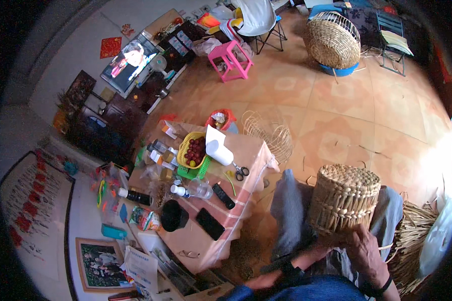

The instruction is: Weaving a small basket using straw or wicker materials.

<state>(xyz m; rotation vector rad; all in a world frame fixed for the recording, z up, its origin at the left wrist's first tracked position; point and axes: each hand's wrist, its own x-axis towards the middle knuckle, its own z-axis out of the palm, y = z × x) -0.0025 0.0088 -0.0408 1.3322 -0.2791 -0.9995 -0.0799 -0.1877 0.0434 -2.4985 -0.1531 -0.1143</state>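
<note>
A woven straw basket (344, 198) rests on my lap with its closed, braided end up and its lower edge toward me. At that edge my left hand (332, 242) is closed on the basket, partly hidden by the other hand. My right hand (362, 247) is bent round the same edge, fingers drawn together beside the left; its fingertips are hard to see. A pale straw strand (385, 247) sticks out to the right of the right hand. Beside my right leg lies a bundle of dry straw (409, 241).
To the left, a cloth-covered table (246, 160) carries scissors (241, 173), a phone (210, 223), a remote (223, 195), a paper roll (219, 152) and a fruit basket (192, 150). An open wicker frame (273, 138) stands beyond it. Farther off are a pink stool (231, 60) and a large woven basket (332, 45).
</note>
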